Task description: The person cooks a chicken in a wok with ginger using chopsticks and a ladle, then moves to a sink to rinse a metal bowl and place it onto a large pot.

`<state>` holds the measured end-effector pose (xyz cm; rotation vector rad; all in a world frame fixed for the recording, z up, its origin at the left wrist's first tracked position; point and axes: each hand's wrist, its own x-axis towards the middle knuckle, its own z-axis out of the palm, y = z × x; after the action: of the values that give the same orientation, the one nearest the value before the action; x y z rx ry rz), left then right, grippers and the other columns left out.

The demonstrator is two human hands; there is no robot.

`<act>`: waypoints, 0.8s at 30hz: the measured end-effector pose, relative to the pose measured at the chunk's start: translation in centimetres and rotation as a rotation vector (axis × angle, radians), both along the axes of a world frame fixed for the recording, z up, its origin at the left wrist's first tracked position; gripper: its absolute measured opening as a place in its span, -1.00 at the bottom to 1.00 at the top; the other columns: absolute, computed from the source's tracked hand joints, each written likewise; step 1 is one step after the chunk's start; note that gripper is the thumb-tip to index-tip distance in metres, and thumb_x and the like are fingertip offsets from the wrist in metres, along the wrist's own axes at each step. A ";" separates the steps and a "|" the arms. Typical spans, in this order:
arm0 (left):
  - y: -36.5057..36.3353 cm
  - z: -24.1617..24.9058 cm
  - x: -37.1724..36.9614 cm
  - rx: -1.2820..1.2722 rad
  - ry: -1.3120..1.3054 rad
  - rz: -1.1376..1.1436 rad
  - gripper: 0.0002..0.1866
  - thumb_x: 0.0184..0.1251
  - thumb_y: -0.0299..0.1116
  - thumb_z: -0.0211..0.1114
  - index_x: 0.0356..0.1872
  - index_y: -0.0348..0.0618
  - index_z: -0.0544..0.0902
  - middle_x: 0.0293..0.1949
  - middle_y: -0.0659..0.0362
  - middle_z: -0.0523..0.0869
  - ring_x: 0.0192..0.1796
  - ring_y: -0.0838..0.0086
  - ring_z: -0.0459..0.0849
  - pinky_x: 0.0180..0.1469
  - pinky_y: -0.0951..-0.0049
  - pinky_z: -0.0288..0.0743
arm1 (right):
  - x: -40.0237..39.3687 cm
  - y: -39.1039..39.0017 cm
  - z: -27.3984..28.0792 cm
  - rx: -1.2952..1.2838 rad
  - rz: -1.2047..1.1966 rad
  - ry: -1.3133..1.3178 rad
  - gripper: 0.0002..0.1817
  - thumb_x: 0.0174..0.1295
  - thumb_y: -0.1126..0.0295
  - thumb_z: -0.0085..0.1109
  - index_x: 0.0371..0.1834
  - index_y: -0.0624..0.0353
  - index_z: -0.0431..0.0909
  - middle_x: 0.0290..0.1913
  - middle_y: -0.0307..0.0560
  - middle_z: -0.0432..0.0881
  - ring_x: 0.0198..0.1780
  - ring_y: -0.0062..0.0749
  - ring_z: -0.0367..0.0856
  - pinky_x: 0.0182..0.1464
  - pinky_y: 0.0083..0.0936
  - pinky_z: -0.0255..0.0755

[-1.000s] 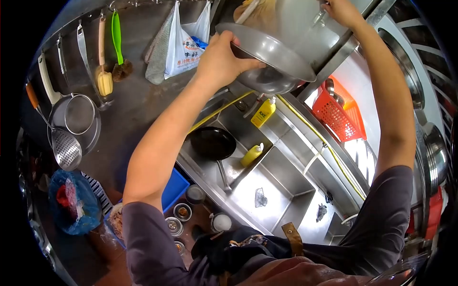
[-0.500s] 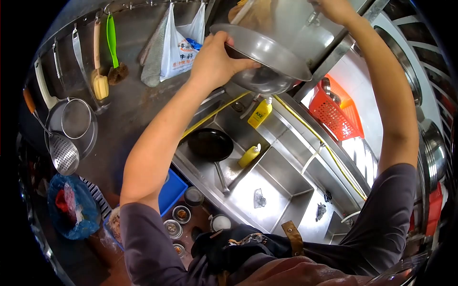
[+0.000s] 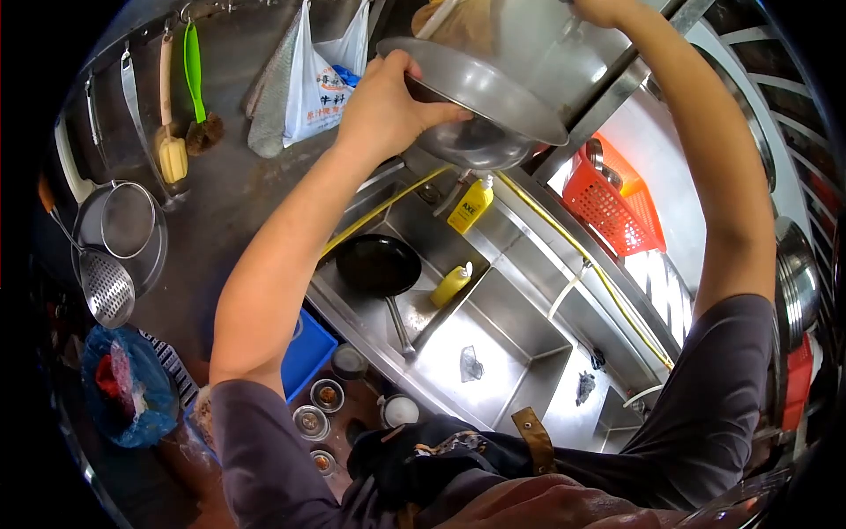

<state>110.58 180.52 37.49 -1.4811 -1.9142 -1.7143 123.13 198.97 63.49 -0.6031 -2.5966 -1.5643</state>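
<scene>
My left hand (image 3: pixel 385 108) grips the rim of a wide metal basin (image 3: pixel 493 93), thumb on the near side and fingers curled over the edge. The basin is raised above the far end of the sink, tilted. At the top edge of the view my right hand (image 3: pixel 610 11) is closed, partly cut off by the frame, beside a shiny grey metal surface (image 3: pixel 573 66); what it grips I cannot tell. Below the basin stands a yellow detergent bottle (image 3: pixel 470 204). Farther down, a black frying pan (image 3: pixel 379 264) lies in the sink next to a second yellow bottle (image 3: pixel 451 286).
A steel sink (image 3: pixel 529 304) spans the middle, with a yellow hose (image 3: pixel 608 284) along its back. A red plastic basket (image 3: pixel 610 207) stands on a shelf to the right. Strainers (image 3: pixel 132 220), brushes (image 3: pixel 174 159) and a white bag (image 3: pixel 319 101) hang at left. Several cans (image 3: pixel 311 422) stand on the floor.
The whole scene has shifted slightly left in view. My left hand still holds the basin in nearly the same pose, and my right hand stays at the top edge, a little more cut off.
</scene>
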 end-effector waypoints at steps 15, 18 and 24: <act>0.1 -0.3 0.4 0.028 0.034 0.057 -0.31 -0.21 0.03 0.63 -0.16 -0.20 0.48 -0.21 0.06 0.61 -0.23 0.35 0.59 -0.18 0.36 0.46 | 1.0 1.3 1.1 -0.160 0.089 0.018 -0.78 0.09 0.18 0.26 -0.38 0.10 0.67 -0.40 0.08 0.67 -0.31 0.03 0.64 -0.22 -0.13 0.49; -0.1 -0.2 0.5 0.022 0.029 0.060 -0.31 -0.21 0.03 0.62 -0.16 -0.19 0.48 -0.22 0.08 0.61 -0.25 0.36 0.58 -0.19 0.36 0.46 | 0.5 2.1 1.3 -0.111 0.096 -0.004 -0.74 0.07 0.14 0.29 -0.43 0.10 0.64 -0.43 0.07 0.66 -0.34 0.04 0.63 -0.26 -0.13 0.48; 0.2 -0.5 0.5 0.043 0.048 0.070 -0.31 -0.21 0.03 0.63 -0.15 -0.18 0.47 -0.25 0.09 0.60 -0.26 0.37 0.57 -0.20 0.37 0.46 | 0.8 3.5 1.4 -0.219 0.260 -0.057 -0.74 0.04 0.13 0.31 -0.47 0.10 0.63 -0.46 0.06 0.65 -0.37 0.03 0.62 -0.27 -0.13 0.48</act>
<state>111.05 180.67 37.04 -1.4099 -1.8698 -1.6642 123.93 202.43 64.85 -0.2197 -2.7741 -1.2495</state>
